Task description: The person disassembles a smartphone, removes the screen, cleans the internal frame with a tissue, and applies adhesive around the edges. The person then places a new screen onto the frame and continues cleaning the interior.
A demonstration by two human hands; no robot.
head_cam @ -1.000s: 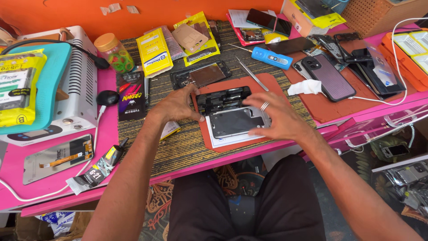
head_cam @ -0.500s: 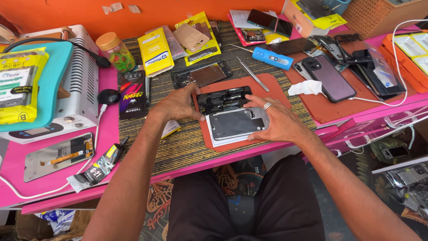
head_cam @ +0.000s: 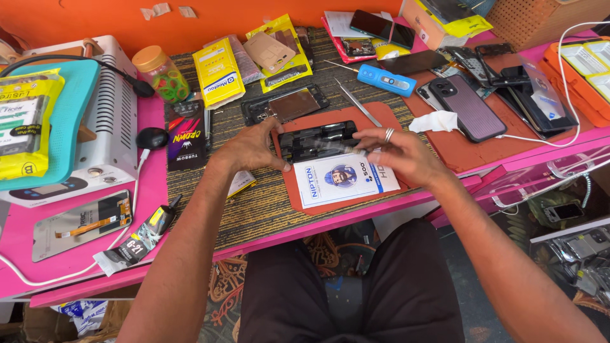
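Near the middle of the frame, both hands meet over an opened phone body (head_cam: 316, 138) that lies on a reddish-brown work mat (head_cam: 330, 197) on the pink table (head_cam: 76, 270). The left hand (head_cam: 251, 149) rests at the phone's left edge, fingers spread and flat, its grip loose and closed on nothing that can be seen. The right hand (head_cam: 400, 155), with a ring on one finger, comes in from the right; its thumb and fingertips are pinched on a thin, clear glass-like sheet (head_cam: 337, 147) held just above the lower edge of the phone body. The sheet runs leftward from the right grip towards the left hand's fingertips; whether the left fingers touch it cannot be told.

Just below the phone, still on the mat, lies a white printed card (head_cam: 346, 179), partly under the right hand. Above the mat, a second phone frame (head_cam: 286, 105) lies beside metal tweezers (head_cam: 357, 105) and a blue tool (head_cam: 386, 80). To the right sit a crumpled white tissue (head_cam: 434, 121) and a dark purple phone (head_cam: 467, 105). In the upper left stand a jar of rubber bands (head_cam: 162, 73) and yellow packets (head_cam: 218, 73).
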